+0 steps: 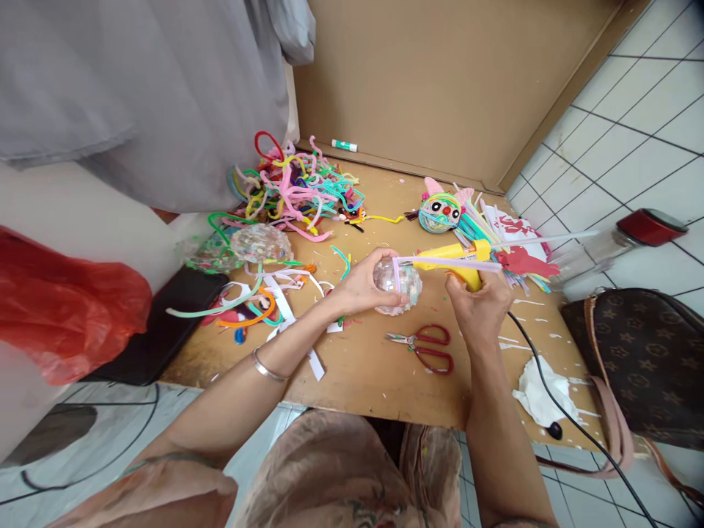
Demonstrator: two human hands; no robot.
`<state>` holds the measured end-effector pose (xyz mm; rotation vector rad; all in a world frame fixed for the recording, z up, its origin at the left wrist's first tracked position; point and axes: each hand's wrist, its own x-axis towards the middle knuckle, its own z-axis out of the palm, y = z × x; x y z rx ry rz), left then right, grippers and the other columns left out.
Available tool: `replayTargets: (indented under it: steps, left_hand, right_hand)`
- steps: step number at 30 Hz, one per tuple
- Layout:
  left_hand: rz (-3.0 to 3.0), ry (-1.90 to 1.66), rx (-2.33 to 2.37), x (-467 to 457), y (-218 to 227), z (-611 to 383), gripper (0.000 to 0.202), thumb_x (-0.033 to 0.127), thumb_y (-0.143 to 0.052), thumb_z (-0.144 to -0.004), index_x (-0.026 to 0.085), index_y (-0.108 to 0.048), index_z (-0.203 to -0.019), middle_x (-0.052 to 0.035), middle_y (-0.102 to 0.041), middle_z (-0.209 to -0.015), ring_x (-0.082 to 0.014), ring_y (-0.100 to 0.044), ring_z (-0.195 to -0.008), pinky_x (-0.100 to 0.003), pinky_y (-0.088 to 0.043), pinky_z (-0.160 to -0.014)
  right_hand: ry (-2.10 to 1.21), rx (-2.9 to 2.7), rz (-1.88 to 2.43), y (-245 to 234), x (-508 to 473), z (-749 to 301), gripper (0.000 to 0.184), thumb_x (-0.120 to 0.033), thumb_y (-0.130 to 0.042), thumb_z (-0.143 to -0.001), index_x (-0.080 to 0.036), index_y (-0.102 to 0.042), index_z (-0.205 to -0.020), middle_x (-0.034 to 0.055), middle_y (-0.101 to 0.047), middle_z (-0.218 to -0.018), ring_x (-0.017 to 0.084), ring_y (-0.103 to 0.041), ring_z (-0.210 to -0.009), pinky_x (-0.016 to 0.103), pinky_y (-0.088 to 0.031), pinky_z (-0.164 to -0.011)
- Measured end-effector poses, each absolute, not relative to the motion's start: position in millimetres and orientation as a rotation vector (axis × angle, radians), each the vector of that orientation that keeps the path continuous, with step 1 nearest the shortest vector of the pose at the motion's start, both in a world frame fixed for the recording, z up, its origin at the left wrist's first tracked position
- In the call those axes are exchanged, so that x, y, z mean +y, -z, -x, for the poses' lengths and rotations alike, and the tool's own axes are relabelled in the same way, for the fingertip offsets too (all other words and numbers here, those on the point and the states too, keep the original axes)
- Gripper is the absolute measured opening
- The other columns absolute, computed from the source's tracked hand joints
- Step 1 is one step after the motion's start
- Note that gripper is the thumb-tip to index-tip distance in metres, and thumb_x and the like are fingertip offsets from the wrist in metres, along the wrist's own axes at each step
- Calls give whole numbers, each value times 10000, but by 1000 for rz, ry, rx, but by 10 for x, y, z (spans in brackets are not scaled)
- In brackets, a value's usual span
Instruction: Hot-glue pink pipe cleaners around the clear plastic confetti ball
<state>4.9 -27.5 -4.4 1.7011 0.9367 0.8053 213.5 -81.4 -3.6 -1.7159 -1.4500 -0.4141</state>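
Note:
My left hand (pixel 364 284) is closed around a clear, bumpy ball (pixel 408 292) above the table. A lilac pipe cleaner (pixel 448 261) runs down over the ball, and its long end stretches right toward my other hand. My right hand (pixel 481 306) grips a yellow glue gun (pixel 452 254) by its handle, with the nozzle pointing left at the ball's top. Whether the nozzle touches the ball I cannot tell. The strip's far end reaches the right fingers. Below the ball lie red-handled scissors (pixel 412 342).
Tangled pipe cleaners (pixel 300 187) are heaped at the back left, near more clear balls (pixel 261 243). A decorated animal-faced ball (pixel 440 213) stands at the back right. The glue gun's black cable (pixel 536 348) passes white tissue (pixel 544 392) and a brown bag (pixel 641 359).

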Motion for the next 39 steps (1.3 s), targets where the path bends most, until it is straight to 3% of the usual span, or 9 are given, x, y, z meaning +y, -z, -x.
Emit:
replayTargets:
  steps: [23,28,32,36,39]
  left_hand:
    - [-1699,-798,920,-278,44,-38,717,334,-801,-565,200,-485,-1196,1,-558,-990,-141,-528,-813,-234,-428,-709]
    - [-1722,-801,928,-271,52,-39,729,343,-800,-562,208,-487,-1207,0,-569,-998,-149,-537,-820,-238,-431,-714]
    - [-1732,-816,937,-264,58,-39,718,346,-804,-558,201,-501,-1193,-1,-570,-1006,-155,-544,-845,-240,-442,-737]
    - [-1748,-832,947,-252,74,-35,706,355,-803,-569,199,-503,-1189,-3,-565,-1019,-154,-540,-853,-238,-440,-741]
    - [-1745,-833,942,-243,85,-33,701,355,-799,-579,201,-499,-1193,-5,-564,-1040,-150,-547,-850,-239,-451,-742]
  right_hand:
    - [374,-1358,1739,17,-794,-2112,170,-319,-584,-682,-239,-445,-624,-9,-515,-685,165,-493,-640,296,-409,-618]
    - [303,-1344,1776,22,-775,-2104,155,-360,-585,-676,-231,-500,-658,-13,-530,-668,165,-501,-630,294,-411,-608]
    - [144,-1311,1860,51,-732,-2164,254,-460,-613,-674,-215,-552,-697,-4,-556,-670,169,-498,-637,292,-401,-596]
    - [78,-1210,1961,132,-664,-2299,467,-589,-654,-622,-182,-591,-843,49,-620,-776,196,-521,-691,317,-412,-628]
    - [97,-1152,2125,212,-625,-2383,501,-593,-653,-638,-166,-597,-894,90,-644,-814,229,-566,-731,333,-424,-648]
